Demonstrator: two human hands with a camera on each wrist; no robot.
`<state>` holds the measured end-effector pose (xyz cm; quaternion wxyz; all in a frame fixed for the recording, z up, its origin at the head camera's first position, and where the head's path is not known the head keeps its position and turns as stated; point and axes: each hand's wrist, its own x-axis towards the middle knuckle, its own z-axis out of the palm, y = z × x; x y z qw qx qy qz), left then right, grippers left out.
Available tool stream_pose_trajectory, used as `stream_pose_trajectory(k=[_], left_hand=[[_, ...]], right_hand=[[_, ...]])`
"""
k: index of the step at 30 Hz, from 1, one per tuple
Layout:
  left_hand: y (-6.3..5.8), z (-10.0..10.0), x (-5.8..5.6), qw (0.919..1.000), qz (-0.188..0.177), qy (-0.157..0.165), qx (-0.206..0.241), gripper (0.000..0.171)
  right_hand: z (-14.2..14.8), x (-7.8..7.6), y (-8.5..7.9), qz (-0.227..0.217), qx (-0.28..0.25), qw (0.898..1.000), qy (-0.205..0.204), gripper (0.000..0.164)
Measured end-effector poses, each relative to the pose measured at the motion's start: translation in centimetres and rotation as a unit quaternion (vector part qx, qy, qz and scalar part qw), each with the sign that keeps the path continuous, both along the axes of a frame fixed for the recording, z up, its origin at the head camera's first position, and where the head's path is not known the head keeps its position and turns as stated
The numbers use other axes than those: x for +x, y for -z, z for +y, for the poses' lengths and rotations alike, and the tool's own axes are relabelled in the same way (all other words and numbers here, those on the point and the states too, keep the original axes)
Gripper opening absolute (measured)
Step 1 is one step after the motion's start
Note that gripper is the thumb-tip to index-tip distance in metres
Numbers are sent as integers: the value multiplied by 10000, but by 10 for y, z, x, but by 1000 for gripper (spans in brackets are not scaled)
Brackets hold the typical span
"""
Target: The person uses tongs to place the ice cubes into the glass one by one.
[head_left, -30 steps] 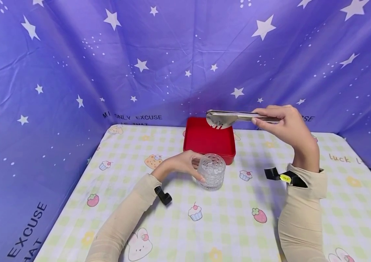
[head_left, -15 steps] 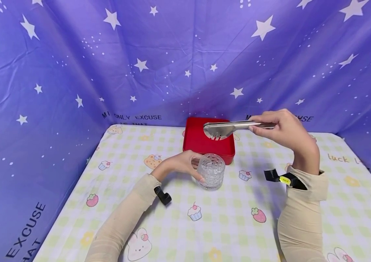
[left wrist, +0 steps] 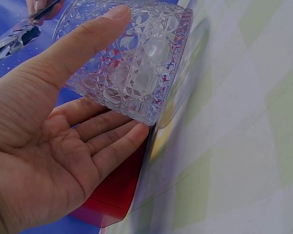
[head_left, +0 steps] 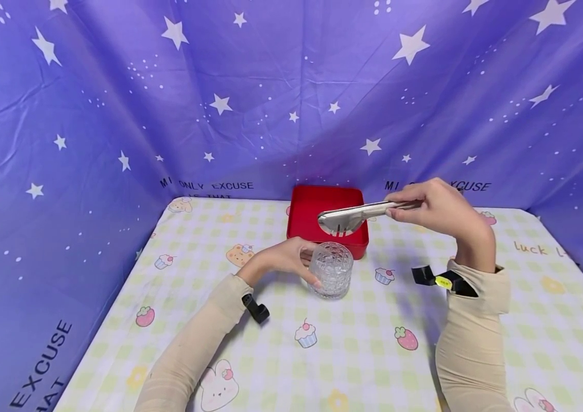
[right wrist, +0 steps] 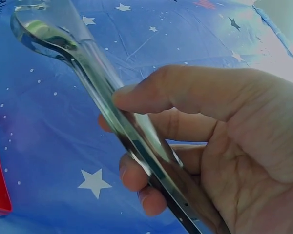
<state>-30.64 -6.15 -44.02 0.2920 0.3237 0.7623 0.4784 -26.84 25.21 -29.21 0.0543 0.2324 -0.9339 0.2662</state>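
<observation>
In the head view, my left hand (head_left: 291, 258) holds a clear textured glass (head_left: 331, 271) that stands upright on the table. The left wrist view shows my thumb along one side of the glass (left wrist: 136, 53) and the fingers against the other. My right hand (head_left: 437, 209) grips metal serving tongs (head_left: 345, 220) by the handle end. Their slotted head is in the air, above and behind the glass and in front of the red tray. In the right wrist view, thumb and fingers wrap the tongs (right wrist: 107, 92), whose two arms lie close together.
A shallow red tray (head_left: 304, 214) lies at the back of the table, just behind the glass. A checked cloth with printed cupcakes and strawberries covers the table (head_left: 250, 355). Purple star-printed curtains (head_left: 270, 86) enclose the back and sides.
My right hand has lowered the tongs and brought them slightly left and nearer, so the head is closer to the glass. My left hand and the glass have stayed in place.
</observation>
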Motion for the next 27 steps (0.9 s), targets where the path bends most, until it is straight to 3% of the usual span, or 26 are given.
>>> stream_pose_trajectory(k=[27], left_hand=[[1,1,0,10000,32,37,87,74]], right_hand=[[-10,-5,4,-130,709,9972,-191,21]])
